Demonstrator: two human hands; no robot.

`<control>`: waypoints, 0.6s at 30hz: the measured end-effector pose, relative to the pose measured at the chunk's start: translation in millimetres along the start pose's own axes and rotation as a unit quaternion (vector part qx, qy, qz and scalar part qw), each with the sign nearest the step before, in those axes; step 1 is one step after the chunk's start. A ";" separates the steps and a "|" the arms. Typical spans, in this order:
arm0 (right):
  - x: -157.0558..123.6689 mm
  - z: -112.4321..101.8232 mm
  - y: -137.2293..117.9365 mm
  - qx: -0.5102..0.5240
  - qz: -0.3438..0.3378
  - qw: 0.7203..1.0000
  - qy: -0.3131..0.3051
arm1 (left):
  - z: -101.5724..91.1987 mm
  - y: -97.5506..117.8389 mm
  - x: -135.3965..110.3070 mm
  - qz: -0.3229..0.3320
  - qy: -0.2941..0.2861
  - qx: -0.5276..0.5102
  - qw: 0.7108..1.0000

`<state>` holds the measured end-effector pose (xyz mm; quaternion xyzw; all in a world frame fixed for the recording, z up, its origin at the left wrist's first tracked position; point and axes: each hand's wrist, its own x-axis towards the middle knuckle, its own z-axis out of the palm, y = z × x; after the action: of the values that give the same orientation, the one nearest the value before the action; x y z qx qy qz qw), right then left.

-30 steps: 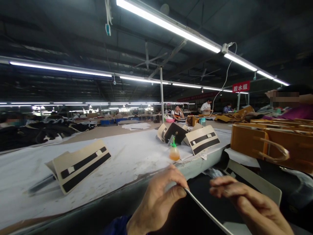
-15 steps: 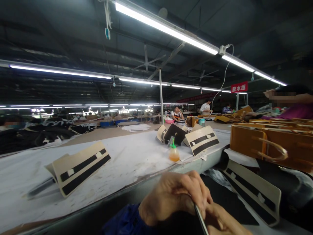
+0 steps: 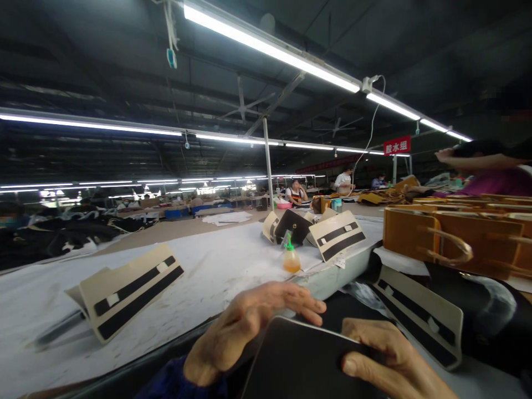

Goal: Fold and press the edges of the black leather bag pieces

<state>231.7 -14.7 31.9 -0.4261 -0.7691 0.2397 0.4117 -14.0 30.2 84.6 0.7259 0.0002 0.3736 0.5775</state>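
A flat black panel [image 3: 299, 363] lies face up just below me at the bottom edge. My right hand [image 3: 390, 360] grips its right side, thumb on top and fingers curled over the far edge. My left hand [image 3: 249, 324] rests at the panel's upper left corner, its fingers stretched along the far edge and touching it. A blue sleeve shows under my left wrist.
A cream panel with black strips [image 3: 124, 288] leans on the white-covered table [image 3: 216, 266], another cream panel [image 3: 419, 313] lies to my right, more stand by an orange glue bottle [image 3: 291, 257]. Tan handbags [image 3: 453, 238] stack at right beside a co-worker's arm [image 3: 477, 160]. Distant workers sit behind.
The black panel has turned from edge-on to flat, its face now toward me. My right hand has moved onto its right side; my left fingers have spread along its far edge.
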 end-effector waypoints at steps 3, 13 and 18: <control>-2.2 -0.2 -3.4 -0.112 -0.037 0.993 0.028 | -5.7 3.0 -20.0 -0.099 0.011 0.150 0.984; 3.3 16.9 -9.1 -0.207 -0.131 0.967 0.069 | 10.2 -43.3 -18.4 -0.015 0.192 0.502 0.843; 3.5 36.6 -10.6 -0.269 -0.204 0.927 0.161 | 29.9 -66.8 -19.6 0.009 0.231 0.510 0.828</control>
<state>195.1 -17.9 21.1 -0.3872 -0.7986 -0.1372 0.4399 16.9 18.9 16.4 0.8096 0.3174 0.4825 0.1044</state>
